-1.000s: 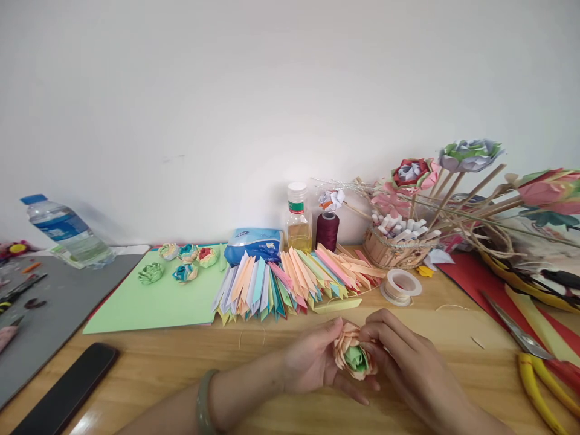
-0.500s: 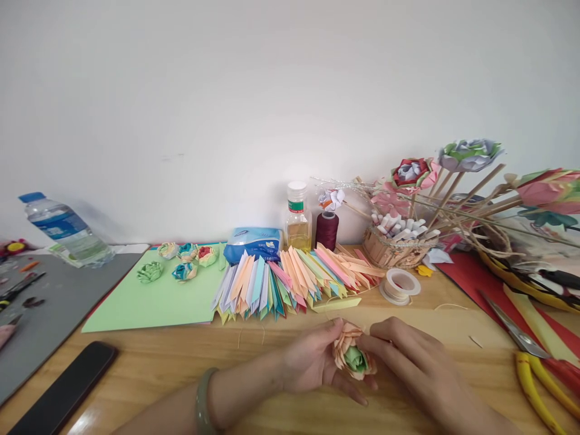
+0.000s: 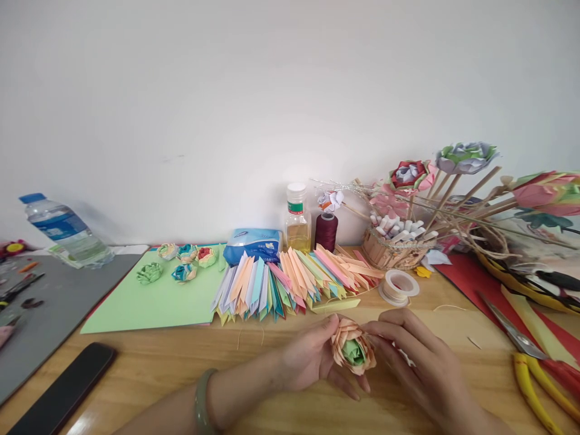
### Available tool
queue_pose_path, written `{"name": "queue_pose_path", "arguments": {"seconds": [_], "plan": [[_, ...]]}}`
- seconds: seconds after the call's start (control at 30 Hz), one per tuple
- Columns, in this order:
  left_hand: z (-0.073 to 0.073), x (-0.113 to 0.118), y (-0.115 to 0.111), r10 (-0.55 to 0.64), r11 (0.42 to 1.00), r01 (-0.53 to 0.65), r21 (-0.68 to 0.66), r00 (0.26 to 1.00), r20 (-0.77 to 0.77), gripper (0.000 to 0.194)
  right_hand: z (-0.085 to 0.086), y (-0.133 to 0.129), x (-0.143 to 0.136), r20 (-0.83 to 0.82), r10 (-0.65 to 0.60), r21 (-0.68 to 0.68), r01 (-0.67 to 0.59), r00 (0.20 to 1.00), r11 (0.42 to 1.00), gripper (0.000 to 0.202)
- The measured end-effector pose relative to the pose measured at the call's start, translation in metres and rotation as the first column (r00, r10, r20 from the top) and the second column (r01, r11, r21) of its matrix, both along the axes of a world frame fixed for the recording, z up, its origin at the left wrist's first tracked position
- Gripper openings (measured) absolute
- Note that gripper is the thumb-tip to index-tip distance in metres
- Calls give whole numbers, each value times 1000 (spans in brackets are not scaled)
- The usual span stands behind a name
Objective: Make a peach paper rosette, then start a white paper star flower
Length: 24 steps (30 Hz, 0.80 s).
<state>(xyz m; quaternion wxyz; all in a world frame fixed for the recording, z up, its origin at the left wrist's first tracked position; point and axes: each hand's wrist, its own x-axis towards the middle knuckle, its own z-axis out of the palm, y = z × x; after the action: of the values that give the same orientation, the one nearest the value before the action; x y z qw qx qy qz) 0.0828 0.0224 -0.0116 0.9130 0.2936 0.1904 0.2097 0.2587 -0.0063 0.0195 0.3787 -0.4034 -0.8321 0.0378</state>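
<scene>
1 bottle (image 3: 296,208) of yellow liquid (image 3: 298,234) beyond held flower (image 3: 354,348)

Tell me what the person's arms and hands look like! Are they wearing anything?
The left hand and the right hand have no gloves, and I see no rings. A smooth, rounded, grey-green bangle circles the left forearm. No sleeve shows on either arm.

Lighting is soft and moderately bright; wall (image 3: 254,121) dims toward corners. Faint shadow flanks bottle (image 3: 66,226). Glare marks tabletop (image 3: 172,362), lower left. Edges appear stretched.
</scene>
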Motion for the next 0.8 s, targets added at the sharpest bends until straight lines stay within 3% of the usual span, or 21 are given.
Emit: {"name": "queue_pose_path", "arguments": {"seconds": [0.2, 0.4, 0.63, 0.8], "plan": [[6, -1, -1, 129, 992, -129, -11, 991, 32, 41, 1, -1, -1, 1, 41, -37, -41, 999, 998, 14], [14, -2, -2, 241, 971, -240, -25, 967, 83, 26, -3, -1, 2, 126, 8, 92, -19, 992, 996, 18], [15, -3, 0, 193, 981, -187, -55, 972, 132, 23, -3, -1, 2, 139, 15, 86, -27, 990, 996, 17], [5, -4, 4, 46, 997, -44, -56, 999, 24, 48, 1, 0, 7, 189, 86, 52, -98, 978, 994, 17]]}}
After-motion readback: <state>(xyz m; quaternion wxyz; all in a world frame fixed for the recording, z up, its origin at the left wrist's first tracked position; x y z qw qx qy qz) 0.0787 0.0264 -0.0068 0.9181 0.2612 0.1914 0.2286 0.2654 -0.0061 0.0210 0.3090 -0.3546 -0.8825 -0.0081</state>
